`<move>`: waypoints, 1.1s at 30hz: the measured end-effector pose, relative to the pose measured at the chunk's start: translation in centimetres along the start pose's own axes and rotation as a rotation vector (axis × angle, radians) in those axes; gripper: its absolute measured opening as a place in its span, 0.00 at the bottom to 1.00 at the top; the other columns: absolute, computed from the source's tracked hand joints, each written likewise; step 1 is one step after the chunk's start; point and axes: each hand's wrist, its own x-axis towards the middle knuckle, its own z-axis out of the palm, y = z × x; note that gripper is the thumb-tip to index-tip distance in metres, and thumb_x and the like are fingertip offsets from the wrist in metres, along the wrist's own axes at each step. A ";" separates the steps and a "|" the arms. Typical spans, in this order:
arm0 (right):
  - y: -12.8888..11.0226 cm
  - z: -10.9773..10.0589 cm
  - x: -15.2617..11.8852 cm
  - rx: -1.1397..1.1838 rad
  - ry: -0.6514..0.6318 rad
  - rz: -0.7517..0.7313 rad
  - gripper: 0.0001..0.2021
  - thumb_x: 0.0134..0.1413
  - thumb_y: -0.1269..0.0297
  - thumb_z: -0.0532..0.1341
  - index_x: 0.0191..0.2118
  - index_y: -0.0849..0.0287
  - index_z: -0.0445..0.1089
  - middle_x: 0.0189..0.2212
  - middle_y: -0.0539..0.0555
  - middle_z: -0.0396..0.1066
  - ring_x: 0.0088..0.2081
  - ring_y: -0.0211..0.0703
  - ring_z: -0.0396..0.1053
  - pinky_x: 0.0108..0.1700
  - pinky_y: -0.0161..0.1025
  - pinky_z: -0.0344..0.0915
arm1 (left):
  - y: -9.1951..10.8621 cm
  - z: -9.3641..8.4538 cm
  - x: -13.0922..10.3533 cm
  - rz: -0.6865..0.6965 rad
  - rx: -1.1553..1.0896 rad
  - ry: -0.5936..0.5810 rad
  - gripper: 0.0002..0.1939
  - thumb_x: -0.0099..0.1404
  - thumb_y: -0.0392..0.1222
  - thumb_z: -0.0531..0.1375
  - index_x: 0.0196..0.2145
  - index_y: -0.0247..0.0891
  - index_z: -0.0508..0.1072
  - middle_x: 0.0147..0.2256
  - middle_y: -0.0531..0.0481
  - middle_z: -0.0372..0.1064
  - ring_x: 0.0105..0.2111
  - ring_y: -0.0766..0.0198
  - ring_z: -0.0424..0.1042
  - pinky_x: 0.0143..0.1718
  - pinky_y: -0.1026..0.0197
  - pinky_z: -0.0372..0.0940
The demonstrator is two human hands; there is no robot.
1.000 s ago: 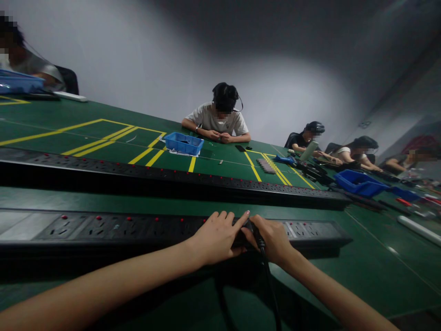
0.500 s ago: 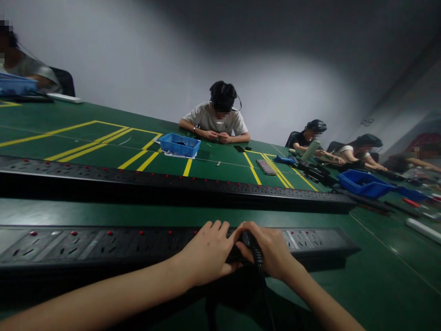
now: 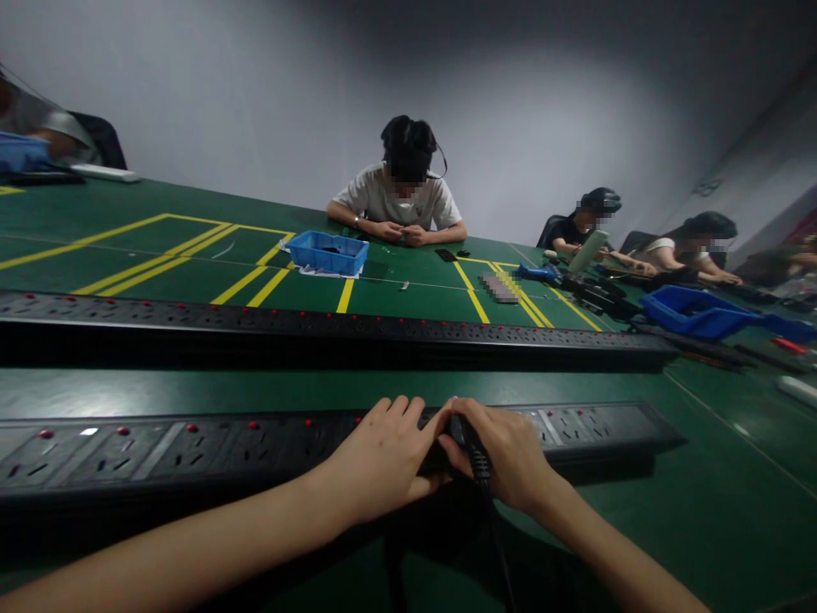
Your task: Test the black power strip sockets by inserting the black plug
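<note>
A long black power strip [image 3: 220,447] with red switches lies crosswise right in front of me. My left hand [image 3: 386,455] is closed over the strip, fingers across its top and thumb at the near side. Beside it, my right hand [image 3: 507,447] grips a black plug [image 3: 460,431] at the strip's sockets. The plug's cord [image 3: 490,519] hangs down toward me past the near edge of the strip. My fingers hide the plug's front, so how deep it sits in a socket cannot be seen.
A second long power strip [image 3: 306,340] lies parallel beyond the first. Farther off are a blue bin [image 3: 328,255], yellow tape lines and another blue bin [image 3: 693,315] at right. Several co-workers sit around the green table [image 3: 740,502], one person [image 3: 399,200] directly opposite.
My view has shifted a little, so the far table and people sit slightly higher in the picture. Both hands keep nearly the same grip on the strip and plug.
</note>
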 end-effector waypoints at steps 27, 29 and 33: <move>-0.2 -0.1 0.0 -0.013 0.010 -0.002 0.10 0.57 0.60 0.52 0.43 0.57 0.59 0.34 0.53 0.68 0.35 0.40 0.67 0.36 0.34 0.60 | 0.0 -0.1 0.0 0.006 0.009 0.004 0.29 0.60 0.53 0.52 0.54 0.35 0.56 0.39 0.42 0.62 0.39 0.51 0.63 0.39 0.52 0.58; -0.2 -0.2 0.0 -0.012 0.009 -0.004 0.10 0.57 0.61 0.52 0.43 0.57 0.59 0.34 0.53 0.68 0.36 0.40 0.67 0.36 0.34 0.60 | 0.0 -0.1 0.0 0.006 0.006 0.003 0.29 0.60 0.53 0.52 0.54 0.35 0.56 0.39 0.42 0.62 0.39 0.51 0.63 0.39 0.52 0.59; -0.2 -0.2 0.0 -0.012 0.013 -0.008 0.10 0.57 0.60 0.52 0.43 0.57 0.59 0.34 0.53 0.68 0.35 0.40 0.68 0.36 0.34 0.60 | 0.0 -0.2 -0.1 0.005 0.004 -0.001 0.28 0.60 0.53 0.52 0.53 0.34 0.57 0.40 0.42 0.62 0.39 0.51 0.62 0.39 0.51 0.58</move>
